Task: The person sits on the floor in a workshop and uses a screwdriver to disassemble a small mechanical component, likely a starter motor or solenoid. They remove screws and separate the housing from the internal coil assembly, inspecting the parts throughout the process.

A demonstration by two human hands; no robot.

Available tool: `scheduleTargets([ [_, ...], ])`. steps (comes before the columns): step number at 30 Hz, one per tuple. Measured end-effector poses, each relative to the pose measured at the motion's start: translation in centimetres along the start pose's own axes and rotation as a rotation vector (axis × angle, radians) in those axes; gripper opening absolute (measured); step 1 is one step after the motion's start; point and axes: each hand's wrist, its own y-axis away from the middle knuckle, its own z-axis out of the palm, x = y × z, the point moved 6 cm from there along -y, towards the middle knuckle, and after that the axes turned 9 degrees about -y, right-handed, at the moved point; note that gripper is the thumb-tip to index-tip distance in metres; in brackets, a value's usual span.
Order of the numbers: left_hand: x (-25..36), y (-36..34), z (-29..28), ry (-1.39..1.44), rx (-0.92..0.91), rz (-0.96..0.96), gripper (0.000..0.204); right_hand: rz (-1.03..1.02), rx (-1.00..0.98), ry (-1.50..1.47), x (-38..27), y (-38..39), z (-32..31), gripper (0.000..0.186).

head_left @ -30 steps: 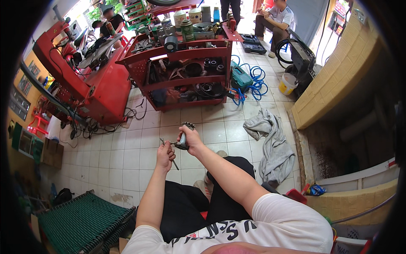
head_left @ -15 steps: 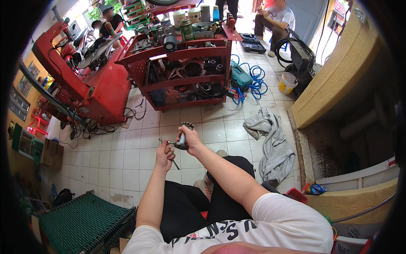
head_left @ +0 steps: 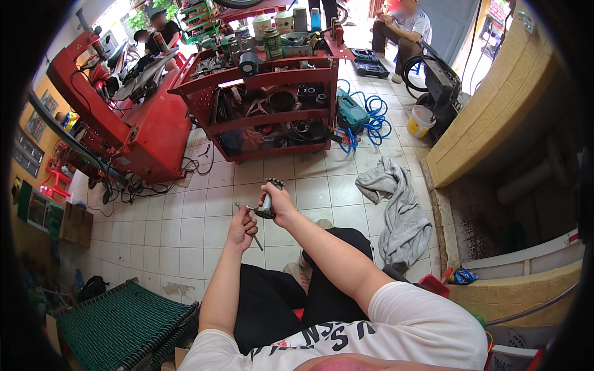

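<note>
My left hand (head_left: 241, 229) is closed around a thin metal T-bar wrench (head_left: 258, 242), whose bar sticks out above and below the fist. A short shank runs from that hand toward the dark lower end of a metal part (head_left: 266, 205). My right hand (head_left: 283, 206) grips this part round its grey middle. Dark teeth ring its upper end, like a gear. Fingers hide much of it, and whether the wrench tip sits inside it I cannot make out. Both hands hover above the tiled floor, in front of my knees.
Ahead stands a red tool cart (head_left: 266, 133) loaded with cans and parts. A grey cloth (head_left: 402, 216) lies on the floor at right, near a teal case (head_left: 352, 111) and blue hose (head_left: 377, 117). A green woven cot (head_left: 124, 321) is at lower left. A person (head_left: 405, 31) sits beyond.
My left hand has shifted very slightly, and the wrench's bar has turned a little with it. My right hand and the metal part stay in place.
</note>
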Motion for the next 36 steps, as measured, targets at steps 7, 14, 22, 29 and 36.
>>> scheduleTargets([
  [7, 0.6, 0.7, 1.3, -0.025, -0.045, -0.017, 0.025, -0.036, 0.020, -0.016, -0.1, -0.3, -0.3, 0.015],
  [14, -0.1, 0.0, -0.3, -0.064, 0.005, -0.017, 0.025, 0.000, 0.003, 0.009, 0.3, -0.1, 0.0, 0.016],
  [22, 0.5, 0.7, 1.5, -0.278, 0.126, -0.010, 0.029, -0.072, -0.005, 0.065, -0.1, -0.3, -0.3, 0.019],
  [29, 0.2, 0.5, 0.1, -0.413, 0.280, 0.010, 0.028, -0.117, 0.000, 0.214, 0.3, 0.3, 0.6, 0.026],
  [36, 0.3, 0.6, 0.5, -0.577, 0.352, 0.034, 0.025, -0.130, -0.046, 0.261, 0.4, 0.6, 0.8, 0.029],
])
